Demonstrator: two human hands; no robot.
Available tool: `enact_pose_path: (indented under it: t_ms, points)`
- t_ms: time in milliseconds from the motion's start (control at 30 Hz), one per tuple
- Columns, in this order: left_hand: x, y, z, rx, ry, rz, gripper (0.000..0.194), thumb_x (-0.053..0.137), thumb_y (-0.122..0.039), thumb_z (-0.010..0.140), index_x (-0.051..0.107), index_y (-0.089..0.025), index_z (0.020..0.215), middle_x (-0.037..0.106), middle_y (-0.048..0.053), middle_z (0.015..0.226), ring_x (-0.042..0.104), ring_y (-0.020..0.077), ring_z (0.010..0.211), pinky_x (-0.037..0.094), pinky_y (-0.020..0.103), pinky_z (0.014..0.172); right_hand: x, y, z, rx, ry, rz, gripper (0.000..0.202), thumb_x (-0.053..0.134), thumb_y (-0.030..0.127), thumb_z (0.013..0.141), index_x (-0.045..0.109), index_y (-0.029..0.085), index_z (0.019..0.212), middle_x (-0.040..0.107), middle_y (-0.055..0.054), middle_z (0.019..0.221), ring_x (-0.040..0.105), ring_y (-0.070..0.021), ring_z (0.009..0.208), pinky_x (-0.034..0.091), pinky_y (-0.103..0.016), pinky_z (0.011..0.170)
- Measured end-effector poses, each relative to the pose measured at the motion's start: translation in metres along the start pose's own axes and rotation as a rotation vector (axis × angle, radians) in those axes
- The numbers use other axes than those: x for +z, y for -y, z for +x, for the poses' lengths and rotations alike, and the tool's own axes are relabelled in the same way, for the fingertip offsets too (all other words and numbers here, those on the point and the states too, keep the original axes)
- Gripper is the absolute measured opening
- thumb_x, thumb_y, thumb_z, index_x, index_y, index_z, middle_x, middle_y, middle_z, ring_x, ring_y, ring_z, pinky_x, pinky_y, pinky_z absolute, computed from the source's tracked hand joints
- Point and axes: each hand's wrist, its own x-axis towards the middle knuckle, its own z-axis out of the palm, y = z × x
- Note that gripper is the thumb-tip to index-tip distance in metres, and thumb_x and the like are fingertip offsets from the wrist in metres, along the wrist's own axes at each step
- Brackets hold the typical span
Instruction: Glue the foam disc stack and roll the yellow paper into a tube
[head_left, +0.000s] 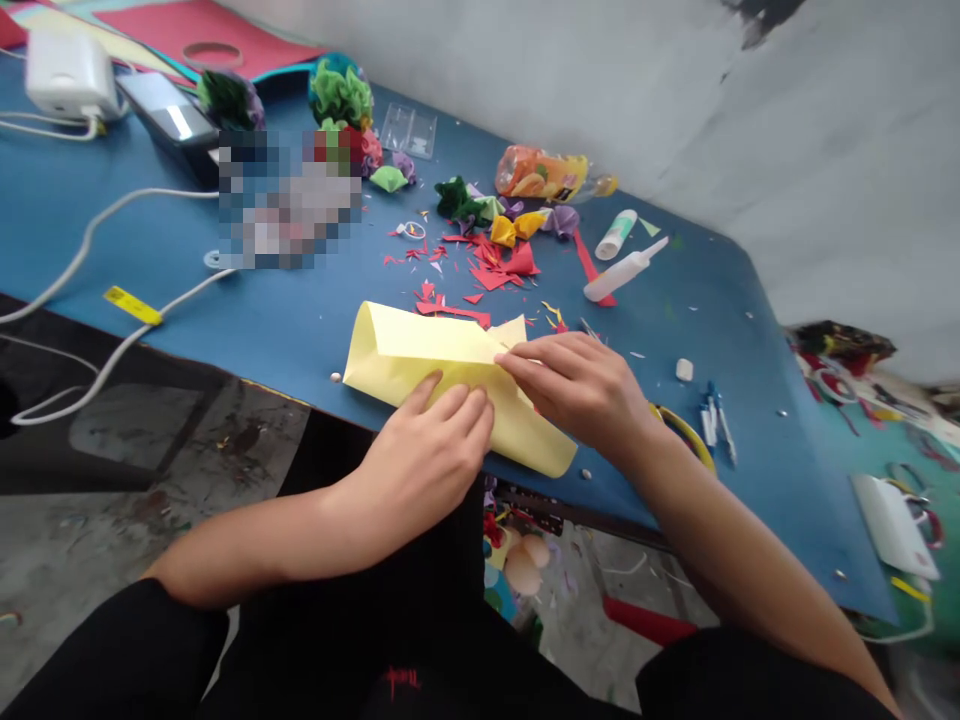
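Observation:
A sheet of yellow paper [427, 335] lies folded over at the near edge of the blue table, its left end bulging up in an open loop. My left hand [439, 440] presses on the near side of the sheet with bent fingers and holds it down. At the upper flap, my right hand [581, 385] is closed in a pinch. Its fingertips touch the paper's edge, and a thin thing seems to be between them, too small to name. A yellow ring-shaped item [686, 435] lies partly hidden behind my right forearm.
Red paper scraps [499, 265] and folded paper flowers [517, 225] lie beyond the sheet. A glue bottle [626, 272], a white tube [616, 235] and an orange-labelled plastic bottle [544, 175] lie farther back. Blue compasses [716, 420] rest at right. A white cable [97, 240] crosses the left side.

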Motion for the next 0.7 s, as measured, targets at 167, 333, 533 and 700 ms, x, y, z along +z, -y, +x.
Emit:
enact_pose_path:
  t_ms: [167,333,533,700]
  points:
    - [-0.003,-0.002,0.000,-0.010,0.021,0.015,0.033,0.041,-0.020,0.098,0.056,-0.007,0.125,0.062,0.012,0.124,0.055,0.0228,0.113,0.040,0.037,0.101,-0.002,0.003,-0.009,-0.003,0.035,0.020,0.024,0.053,0.011,0.089,0.067,0.024,0.101,0.073,-0.003,0.094,0.065,-0.0146,0.085,0.051,-0.030,0.077]
    - [-0.004,-0.003,0.000,-0.017,0.024,0.007,0.034,0.041,-0.020,0.098,0.054,-0.006,0.127,0.061,0.012,0.125,0.054,0.0228,0.116,0.041,0.036,0.098,-0.003,0.005,-0.006,-0.041,0.036,0.018,0.022,0.051,0.011,0.091,0.067,0.024,0.097,0.072,-0.001,0.092,0.063,-0.0135,0.084,0.048,-0.030,0.081]
    - [0.003,0.002,-0.002,-0.031,-0.050,-0.088,0.031,0.040,-0.023,0.100,0.058,-0.009,0.121,0.064,0.010,0.122,0.054,0.0248,0.119,0.036,0.042,0.107,-0.005,0.005,-0.002,0.025,-0.015,-0.006,0.021,0.054,0.010,0.089,0.064,0.023,0.102,0.071,-0.001,0.089,0.061,-0.0153,0.086,0.048,-0.031,0.082]
    - [0.003,0.007,-0.003,-0.027,0.002,-0.174,0.031,0.039,-0.022,0.100,0.058,-0.011,0.122,0.061,0.010,0.128,0.049,0.0269,0.126,0.034,0.051,0.109,-0.006,-0.004,0.017,0.172,0.056,-0.017,0.031,0.045,0.014,0.094,0.063,0.029,0.114,0.070,-0.003,0.095,0.062,-0.0183,0.095,0.049,-0.036,0.082]
